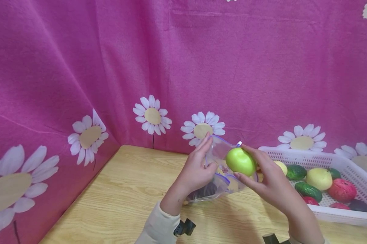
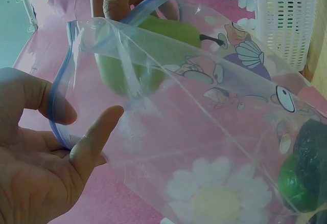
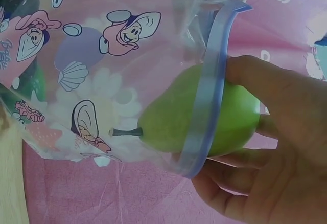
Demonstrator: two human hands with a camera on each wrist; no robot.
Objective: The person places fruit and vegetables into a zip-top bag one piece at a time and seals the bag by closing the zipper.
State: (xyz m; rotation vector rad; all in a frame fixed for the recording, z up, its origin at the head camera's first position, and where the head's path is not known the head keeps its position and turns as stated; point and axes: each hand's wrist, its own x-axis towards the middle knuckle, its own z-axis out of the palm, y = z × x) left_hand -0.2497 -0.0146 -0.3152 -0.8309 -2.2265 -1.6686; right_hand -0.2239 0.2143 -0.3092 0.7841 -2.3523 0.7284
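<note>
A clear zip bag with cartoon prints and a blue zip edge is held up above the table, its mouth spread. My left hand grips the bag by its zip edge; the thumb and a finger lie on either side of that edge in the left wrist view. In my right hand is a green pear, held by its rounded end. The pear's stem end is inside the bag mouth, as the right wrist view shows. Dark and green items lie at the bag's bottom, partly hidden by print and glare.
To the right, a white plastic basket holds several fruits and vegetables, among them a cucumber, a yellow round fruit and a red one. A wooden table lies beneath. Pink floral cloth hangs behind and at the left.
</note>
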